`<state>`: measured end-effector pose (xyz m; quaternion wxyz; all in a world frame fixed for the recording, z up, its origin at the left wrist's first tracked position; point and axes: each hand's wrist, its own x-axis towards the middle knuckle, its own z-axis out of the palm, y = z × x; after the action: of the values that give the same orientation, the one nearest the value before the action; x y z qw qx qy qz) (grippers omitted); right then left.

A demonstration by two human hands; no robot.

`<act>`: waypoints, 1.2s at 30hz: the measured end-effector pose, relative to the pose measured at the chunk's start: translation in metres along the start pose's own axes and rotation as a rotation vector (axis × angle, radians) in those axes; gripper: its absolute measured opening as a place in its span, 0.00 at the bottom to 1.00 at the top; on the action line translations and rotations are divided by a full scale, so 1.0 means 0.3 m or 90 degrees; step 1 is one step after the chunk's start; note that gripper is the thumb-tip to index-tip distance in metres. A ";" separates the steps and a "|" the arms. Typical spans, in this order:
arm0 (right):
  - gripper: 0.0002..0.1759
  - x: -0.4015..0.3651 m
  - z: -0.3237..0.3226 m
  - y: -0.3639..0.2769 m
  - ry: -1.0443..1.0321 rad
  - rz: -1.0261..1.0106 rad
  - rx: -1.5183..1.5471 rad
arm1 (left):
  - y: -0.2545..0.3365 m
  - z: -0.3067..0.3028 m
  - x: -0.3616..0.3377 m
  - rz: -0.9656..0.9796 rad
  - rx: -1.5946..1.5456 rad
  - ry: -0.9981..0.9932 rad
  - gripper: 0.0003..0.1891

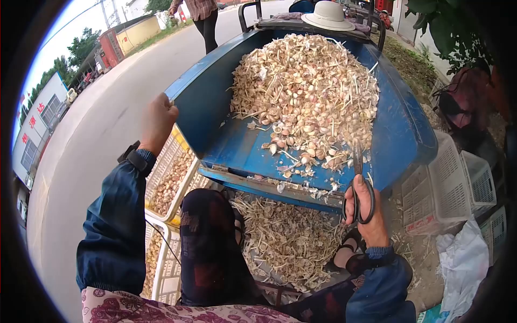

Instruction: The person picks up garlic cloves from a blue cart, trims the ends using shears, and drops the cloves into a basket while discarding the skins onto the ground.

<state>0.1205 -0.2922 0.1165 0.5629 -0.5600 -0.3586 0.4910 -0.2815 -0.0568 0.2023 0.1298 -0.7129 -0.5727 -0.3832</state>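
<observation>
In the head view, my right hand (367,212) grips black-handled scissors (357,157), fingers through the loops. The blades point away from me at the near edge of a pile of garlic cloves (307,91). That pile lies with dry skins and stems in a blue cart bed (237,145). My left hand (159,123) is closed into a fist beside the bed's left front corner. A pale bit shows at its fingertips, but what it holds is hidden.
Crates of garlic (171,177) stand left of my knee. Stem and skin scraps (285,237) cover the ground below the bed. White crates (439,188) and a white sack (463,258) sit right. A hat (328,16) rests behind the pile; a person (202,21) is on the road.
</observation>
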 end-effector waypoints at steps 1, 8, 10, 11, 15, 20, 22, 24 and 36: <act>0.33 0.002 -0.003 0.002 0.010 0.004 0.003 | -0.082 -0.051 0.013 -0.068 0.052 -0.034 0.11; 0.34 -0.015 -0.044 -0.026 0.058 -0.052 -0.007 | -0.455 0.007 -0.204 -0.188 0.224 -0.226 0.21; 0.34 -0.025 -0.053 -0.042 0.068 -0.045 0.009 | -0.247 0.026 -0.223 -0.141 0.007 -0.209 0.15; 0.33 -0.028 -0.057 -0.049 0.073 -0.042 0.016 | -0.051 0.024 -0.232 -0.170 -0.197 -0.209 0.11; 0.33 -0.021 -0.062 -0.050 0.074 -0.059 0.015 | 0.305 0.219 -0.218 -0.052 -0.406 -0.369 0.05; 0.34 -0.034 -0.068 -0.041 0.091 -0.041 -0.028 | 0.370 0.701 -0.239 -0.090 -0.225 -0.454 0.16; 0.34 -0.031 -0.075 -0.038 0.084 -0.029 -0.063 | 0.388 0.792 -0.285 0.010 -0.133 -0.387 0.24; 0.33 -0.028 -0.070 -0.045 0.076 -0.023 -0.091 | 0.394 0.855 -0.291 0.036 -0.127 -0.398 0.24; 0.38 0.008 0.026 0.079 -0.099 0.028 -0.165 | 0.363 0.610 -0.282 -0.280 -0.734 -0.675 0.09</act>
<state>0.1101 -0.2904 0.0937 0.4454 -0.5962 -0.4490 0.4946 -0.1132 -0.0370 0.0480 -0.6245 -0.6255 -0.3977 -0.2462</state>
